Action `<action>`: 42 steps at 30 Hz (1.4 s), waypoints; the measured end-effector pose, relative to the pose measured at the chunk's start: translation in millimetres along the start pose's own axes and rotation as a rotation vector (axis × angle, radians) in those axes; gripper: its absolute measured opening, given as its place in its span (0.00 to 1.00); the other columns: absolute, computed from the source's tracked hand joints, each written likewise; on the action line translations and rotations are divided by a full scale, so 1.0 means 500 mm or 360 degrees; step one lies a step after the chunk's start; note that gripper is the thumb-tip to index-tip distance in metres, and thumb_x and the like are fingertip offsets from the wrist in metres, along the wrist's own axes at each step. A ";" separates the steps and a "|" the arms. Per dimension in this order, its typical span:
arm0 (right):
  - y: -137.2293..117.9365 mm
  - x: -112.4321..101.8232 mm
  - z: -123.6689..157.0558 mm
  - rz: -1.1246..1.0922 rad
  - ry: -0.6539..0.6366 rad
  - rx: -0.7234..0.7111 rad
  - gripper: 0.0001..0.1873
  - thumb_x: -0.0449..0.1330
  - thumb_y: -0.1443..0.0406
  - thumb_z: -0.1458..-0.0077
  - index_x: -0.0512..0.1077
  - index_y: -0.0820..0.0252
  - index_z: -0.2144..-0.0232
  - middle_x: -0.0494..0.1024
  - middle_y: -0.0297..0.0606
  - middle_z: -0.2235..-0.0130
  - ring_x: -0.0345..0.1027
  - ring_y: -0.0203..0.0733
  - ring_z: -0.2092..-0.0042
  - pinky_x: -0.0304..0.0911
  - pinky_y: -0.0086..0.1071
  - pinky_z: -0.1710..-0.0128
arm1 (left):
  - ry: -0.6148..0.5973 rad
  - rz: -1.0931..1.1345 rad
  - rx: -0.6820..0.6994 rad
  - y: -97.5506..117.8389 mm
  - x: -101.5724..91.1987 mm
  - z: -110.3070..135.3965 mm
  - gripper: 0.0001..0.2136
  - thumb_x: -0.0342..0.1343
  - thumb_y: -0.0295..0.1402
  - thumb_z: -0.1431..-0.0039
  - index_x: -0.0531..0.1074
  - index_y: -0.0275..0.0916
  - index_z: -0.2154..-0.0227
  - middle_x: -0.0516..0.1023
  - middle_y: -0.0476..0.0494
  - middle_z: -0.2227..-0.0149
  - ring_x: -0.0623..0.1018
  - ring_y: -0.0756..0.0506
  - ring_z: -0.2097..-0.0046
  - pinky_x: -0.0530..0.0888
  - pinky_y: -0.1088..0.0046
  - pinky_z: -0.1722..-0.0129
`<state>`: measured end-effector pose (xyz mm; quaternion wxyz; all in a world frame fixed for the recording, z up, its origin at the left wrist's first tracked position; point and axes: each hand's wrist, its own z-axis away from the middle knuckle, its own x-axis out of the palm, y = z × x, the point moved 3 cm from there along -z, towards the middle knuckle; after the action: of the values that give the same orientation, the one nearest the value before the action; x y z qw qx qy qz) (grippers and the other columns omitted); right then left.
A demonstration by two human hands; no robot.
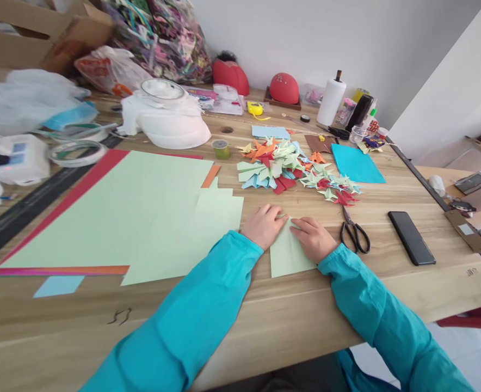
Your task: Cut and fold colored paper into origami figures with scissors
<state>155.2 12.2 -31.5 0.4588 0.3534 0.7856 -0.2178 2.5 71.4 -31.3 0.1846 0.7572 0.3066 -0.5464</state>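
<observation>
A small light green paper sheet (288, 260) lies on the table in front of me, with a crease line down from its top. My left hand (266, 226) is closed at its upper left edge, fingertips pressing the paper. On the other side, my right hand (314, 238) is closed too, its fingers pinching near the top of the same sheet. Black-handled scissors (355, 234) lie just right of my right hand. Beyond the hands is a pile of folded paper cranes (281, 163) in green, orange, red and blue.
Large coloured sheets, light green on top (122, 212), cover the left side. A phone (412, 238) lies to the right. Turquoise paper (358, 163), a thread spool (221, 148) and a white bottle (331, 102) stand or lie farther back. Bags and a cardboard box (44, 32) fill the back left.
</observation>
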 end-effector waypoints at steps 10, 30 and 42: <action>0.001 0.005 0.002 -0.0078 -0.0084 0.0072 0.15 0.50 0.74 0.42 0.74 0.64 0.58 0.74 0.50 0.51 0.65 0.46 0.51 0.67 0.42 0.51 | -0.0053 -0.0006 -0.0067 0.001 -0.005 -0.001 0.15 0.44 0.29 0.37 0.72 0.44 0.53 0.72 0.40 0.55 0.68 0.40 0.57 0.67 0.63 0.62; 0.001 0.003 -0.001 -0.0045 -0.0093 0.0082 0.16 0.49 0.75 0.42 0.74 0.62 0.58 0.74 0.47 0.52 0.65 0.45 0.52 0.67 0.41 0.51 | -0.0095 0.0039 -0.0097 -0.001 -0.002 0.000 0.16 0.44 0.29 0.37 0.72 0.48 0.51 0.71 0.40 0.54 0.68 0.41 0.56 0.67 0.63 0.61; -0.007 -0.012 -0.006 -0.0122 -0.0345 0.0359 0.18 0.52 0.74 0.43 0.74 0.56 0.54 0.71 0.46 0.46 0.61 0.50 0.47 0.62 0.47 0.53 | -0.0037 0.0256 -0.0145 0.013 -0.029 0.004 0.18 0.51 0.39 0.43 0.73 0.40 0.51 0.70 0.35 0.52 0.67 0.36 0.53 0.67 0.57 0.58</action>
<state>152.9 9.6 -24.8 0.4896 0.3469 0.7150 -0.3588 2.3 61.9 -18.7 0.2656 0.7638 0.2671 -0.5242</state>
